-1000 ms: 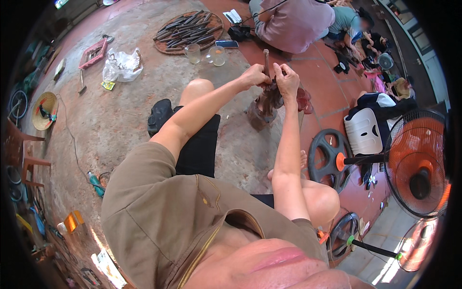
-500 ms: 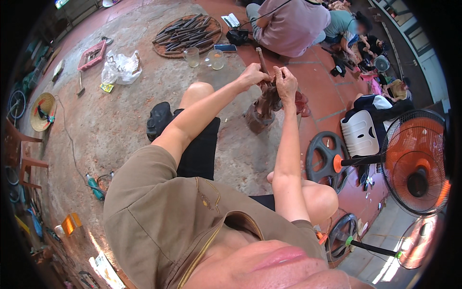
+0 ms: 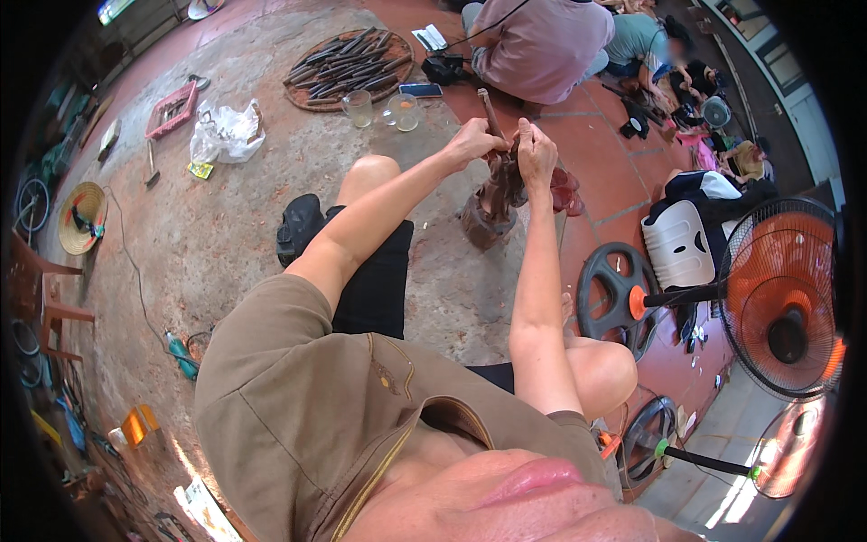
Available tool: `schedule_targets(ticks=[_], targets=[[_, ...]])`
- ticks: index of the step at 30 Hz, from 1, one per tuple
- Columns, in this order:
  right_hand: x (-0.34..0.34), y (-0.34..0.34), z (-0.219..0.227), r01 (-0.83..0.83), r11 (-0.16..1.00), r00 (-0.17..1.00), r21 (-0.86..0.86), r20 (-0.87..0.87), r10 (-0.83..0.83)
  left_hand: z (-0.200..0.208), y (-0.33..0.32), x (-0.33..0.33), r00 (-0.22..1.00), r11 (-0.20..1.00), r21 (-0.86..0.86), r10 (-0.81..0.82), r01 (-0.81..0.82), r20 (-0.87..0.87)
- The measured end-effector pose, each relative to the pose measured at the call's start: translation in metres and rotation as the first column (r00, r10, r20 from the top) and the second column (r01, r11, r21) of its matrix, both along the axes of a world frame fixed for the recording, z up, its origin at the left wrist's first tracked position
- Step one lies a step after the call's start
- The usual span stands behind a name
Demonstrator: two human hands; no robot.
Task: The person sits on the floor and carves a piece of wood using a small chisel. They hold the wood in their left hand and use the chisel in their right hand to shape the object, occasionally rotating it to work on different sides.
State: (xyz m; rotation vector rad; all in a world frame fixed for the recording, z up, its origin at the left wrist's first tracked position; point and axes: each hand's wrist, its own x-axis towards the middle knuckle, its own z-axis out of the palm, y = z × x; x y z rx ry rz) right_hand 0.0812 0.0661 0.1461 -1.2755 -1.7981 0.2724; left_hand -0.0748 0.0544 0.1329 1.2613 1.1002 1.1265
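Observation:
A dark brown carved wood piece (image 3: 493, 199) stands upright on the floor in front of me, with a thin upper part rising past my hands. My left hand (image 3: 473, 143) is closed on the left side of its upper part, the fingertips pressed to the wood. Beside it, my right hand (image 3: 536, 155) is closed too, fingers bent near the top of the carving. Whatever lies between the right fingers is hidden. Dark red shoes or similar shiny red items (image 3: 566, 191) sit just behind my right wrist.
Beyond the carving are a round woven tray (image 3: 298, 98) of dark sticks, two glass mugs (image 3: 403, 112) and a phone (image 3: 421, 90). A plastic bag (image 3: 228, 133) and hammer (image 3: 152, 164) lie left. Fans (image 3: 784, 298) stand right. A seated person (image 3: 542, 45) is ahead.
Both hands stay at the carving, almost in the same place. The right hand's fingers have turned slightly and drawn closer together.

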Motion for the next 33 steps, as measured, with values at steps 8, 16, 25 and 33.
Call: schedule_targets(ticks=[8, 16, 25, 33], targets=[[0.003, 0.005, 0.003, 0.021, 1.0, 0.999, -0.005, 0.029, -0.02, 0.003, -0.002, 0.001, 1.0, 1.0, -0.011, -0.025, 0.025, -0.017], [0.005, 0.011, 0.0, -0.001, 1.0, 1.0, 0.0, 0.001, 0.001, -0.001, -0.002, 0.005, 0.993, 0.994, -0.021, -0.103, 0.104, 0.063], [0.006, 0.012, 0.004, -0.021, 1.0, 1.0, -0.007, -0.012, 0.021, -0.007, 0.001, 0.006, 0.99, 0.993, 0.003, -0.117, 0.117, 0.082], [0.007, 0.015, 0.002, 0.021, 1.0, 0.999, 0.014, 0.029, -0.021, -0.009, 0.001, 0.008, 0.993, 0.996, -0.005, -0.086, 0.087, 0.081]])
